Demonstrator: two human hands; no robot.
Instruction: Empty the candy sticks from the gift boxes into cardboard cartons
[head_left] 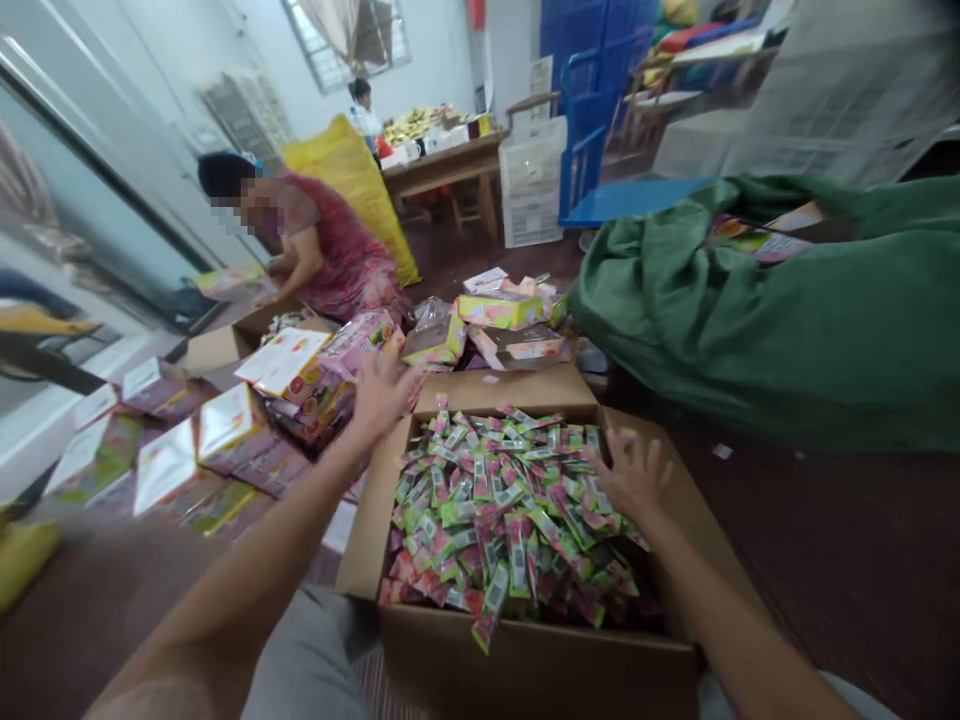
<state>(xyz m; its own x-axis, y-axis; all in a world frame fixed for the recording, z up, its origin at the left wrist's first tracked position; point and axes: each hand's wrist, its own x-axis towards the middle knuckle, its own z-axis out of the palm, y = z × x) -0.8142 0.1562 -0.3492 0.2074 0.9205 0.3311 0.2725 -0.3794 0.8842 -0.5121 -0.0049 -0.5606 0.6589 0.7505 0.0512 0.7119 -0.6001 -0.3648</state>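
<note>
Between my knees stands an open cardboard box [540, 665], its flaps folded outward. Small pink and green sachets [502, 510] fill it in a loose heap, and one hangs over the front edge. My left hand [382, 395] is raised with spread fingers above the box's far left corner, near the printed cartons [289, 365]; nothing shows in it. At the right side of the box, my right hand [634, 475] reaches over the rim with fingers apart, close to the sachets, and appears to hold nothing.
Rows of printed cartons [169, 465] lie at the left. Opened cartons [499, 310] are piled beyond the box. A large green sack [750, 330] bulges at the right. Another person [322, 235] sits bent over a box, with a yellow sack [352, 180] behind. A blue trolley [630, 200] stands farther back.
</note>
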